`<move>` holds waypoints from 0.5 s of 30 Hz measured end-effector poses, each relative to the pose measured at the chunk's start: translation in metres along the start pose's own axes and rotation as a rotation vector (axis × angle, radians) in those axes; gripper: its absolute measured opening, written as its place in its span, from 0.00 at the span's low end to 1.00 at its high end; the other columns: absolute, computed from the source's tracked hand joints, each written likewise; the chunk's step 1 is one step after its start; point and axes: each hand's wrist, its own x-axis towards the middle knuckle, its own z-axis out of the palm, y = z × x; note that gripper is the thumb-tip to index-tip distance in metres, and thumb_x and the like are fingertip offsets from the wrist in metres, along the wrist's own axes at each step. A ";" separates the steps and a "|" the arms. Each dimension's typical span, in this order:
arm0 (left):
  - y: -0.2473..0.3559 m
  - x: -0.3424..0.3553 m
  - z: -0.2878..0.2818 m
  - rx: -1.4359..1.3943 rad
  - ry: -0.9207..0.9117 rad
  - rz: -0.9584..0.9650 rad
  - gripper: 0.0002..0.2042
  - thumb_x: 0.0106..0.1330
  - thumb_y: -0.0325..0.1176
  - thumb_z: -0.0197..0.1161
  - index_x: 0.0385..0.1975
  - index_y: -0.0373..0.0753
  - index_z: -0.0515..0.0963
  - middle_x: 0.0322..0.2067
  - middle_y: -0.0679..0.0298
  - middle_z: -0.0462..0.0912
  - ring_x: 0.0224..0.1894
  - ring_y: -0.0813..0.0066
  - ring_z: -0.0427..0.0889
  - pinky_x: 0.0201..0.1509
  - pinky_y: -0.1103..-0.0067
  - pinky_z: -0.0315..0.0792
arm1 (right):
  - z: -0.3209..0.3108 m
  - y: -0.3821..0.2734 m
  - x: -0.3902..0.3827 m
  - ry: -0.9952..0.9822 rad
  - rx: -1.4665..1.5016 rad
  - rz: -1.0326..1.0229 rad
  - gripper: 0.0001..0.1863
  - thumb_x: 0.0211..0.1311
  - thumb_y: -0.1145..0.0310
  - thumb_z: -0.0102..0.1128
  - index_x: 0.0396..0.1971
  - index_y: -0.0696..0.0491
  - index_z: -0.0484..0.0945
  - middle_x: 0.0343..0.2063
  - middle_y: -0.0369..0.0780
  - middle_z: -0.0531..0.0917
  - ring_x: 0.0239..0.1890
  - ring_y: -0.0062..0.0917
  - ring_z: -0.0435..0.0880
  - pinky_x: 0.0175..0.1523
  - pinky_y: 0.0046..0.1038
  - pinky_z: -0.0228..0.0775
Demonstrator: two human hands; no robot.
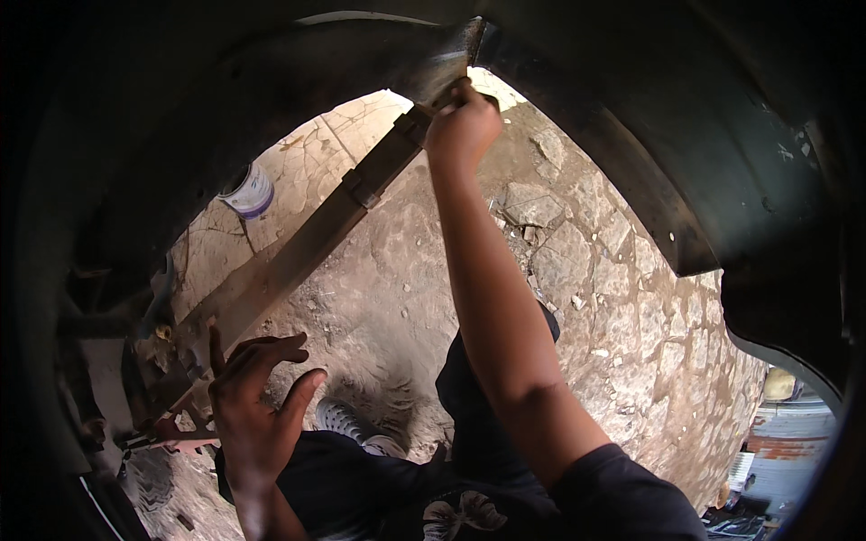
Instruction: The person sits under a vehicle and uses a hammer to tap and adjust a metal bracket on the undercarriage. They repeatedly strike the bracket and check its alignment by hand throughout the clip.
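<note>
My right hand (463, 131) is closed around the upper end of a long flat metal bar (298, 252), where it meets a dark curved metal panel (343, 54). The bar slopes down to the lower left and carries dark bracket-like pieces (363, 187) along its upper part. My left hand (257, 406) hangs open near the bar's lower end, fingers apart and slightly bent; whether a fingertip touches the bar, I cannot tell. Beside it is a cluster of dark metal fittings (158, 361).
Dark panels (749, 189) arch around and above me. Below are cracked stone paving (586, 270), a white bucket (246, 194) at upper left and my shoe (347, 419). A rusty drum (789, 442) stands at lower right.
</note>
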 end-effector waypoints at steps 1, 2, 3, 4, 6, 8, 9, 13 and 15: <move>0.000 0.001 -0.001 0.027 0.015 0.002 0.17 0.53 0.26 0.73 0.44 0.33 0.83 0.37 0.56 0.86 0.45 0.63 0.84 0.54 0.71 0.73 | -0.001 0.003 0.011 -0.033 0.003 0.005 0.09 0.61 0.76 0.58 0.36 0.61 0.86 0.30 0.54 0.81 0.32 0.44 0.83 0.39 0.37 0.75; 0.000 0.001 0.000 0.059 0.028 -0.008 0.16 0.53 0.26 0.72 0.44 0.33 0.83 0.37 0.56 0.86 0.45 0.63 0.84 0.54 0.71 0.73 | -0.003 0.003 0.015 -0.077 0.007 0.017 0.08 0.62 0.77 0.57 0.35 0.63 0.84 0.32 0.54 0.80 0.32 0.44 0.82 0.39 0.37 0.74; 0.001 -0.001 -0.001 0.044 0.026 -0.011 0.16 0.53 0.27 0.72 0.43 0.32 0.83 0.37 0.56 0.86 0.45 0.63 0.84 0.55 0.71 0.73 | -0.005 0.003 0.008 -0.091 -0.009 0.005 0.08 0.62 0.77 0.57 0.35 0.63 0.84 0.32 0.54 0.80 0.33 0.45 0.82 0.39 0.37 0.74; 0.003 -0.003 -0.002 0.030 0.025 -0.015 0.16 0.54 0.27 0.72 0.43 0.32 0.83 0.37 0.56 0.86 0.45 0.63 0.84 0.55 0.71 0.72 | -0.008 0.003 -0.003 -0.105 -0.025 -0.008 0.08 0.62 0.77 0.57 0.35 0.62 0.84 0.31 0.54 0.80 0.33 0.45 0.82 0.39 0.37 0.74; 0.006 -0.002 -0.004 -0.038 0.023 -0.031 0.15 0.55 0.28 0.72 0.42 0.32 0.83 0.38 0.56 0.86 0.45 0.63 0.83 0.55 0.72 0.72 | -0.002 0.001 -0.012 -0.035 -0.018 -0.041 0.08 0.61 0.77 0.59 0.36 0.61 0.85 0.31 0.53 0.80 0.33 0.45 0.82 0.39 0.37 0.74; 0.005 -0.001 -0.003 -0.033 0.025 -0.037 0.15 0.56 0.28 0.72 0.42 0.32 0.83 0.38 0.56 0.86 0.44 0.63 0.83 0.55 0.72 0.72 | -0.001 0.007 0.007 -0.081 -0.043 -0.040 0.08 0.61 0.77 0.59 0.35 0.61 0.85 0.30 0.52 0.80 0.32 0.44 0.82 0.39 0.36 0.74; 0.003 -0.001 -0.002 -0.031 0.025 -0.041 0.14 0.56 0.29 0.72 0.42 0.32 0.83 0.38 0.56 0.86 0.44 0.63 0.83 0.55 0.72 0.72 | -0.002 0.009 0.012 -0.105 -0.058 -0.039 0.08 0.61 0.77 0.59 0.35 0.61 0.85 0.30 0.52 0.80 0.32 0.43 0.82 0.39 0.35 0.74; 0.006 0.001 -0.002 -0.008 0.024 -0.008 0.14 0.56 0.28 0.71 0.41 0.31 0.83 0.38 0.55 0.86 0.44 0.62 0.83 0.54 0.71 0.72 | -0.001 0.002 0.003 -0.053 0.015 0.006 0.07 0.60 0.77 0.58 0.33 0.62 0.85 0.30 0.51 0.80 0.31 0.42 0.82 0.39 0.35 0.74; 0.005 0.000 -0.005 -0.064 0.002 -0.024 0.13 0.56 0.28 0.71 0.41 0.31 0.83 0.39 0.55 0.86 0.44 0.61 0.84 0.54 0.71 0.73 | -0.001 -0.002 -0.004 -0.001 0.021 -0.027 0.07 0.60 0.77 0.58 0.33 0.62 0.84 0.30 0.50 0.81 0.31 0.41 0.82 0.39 0.35 0.74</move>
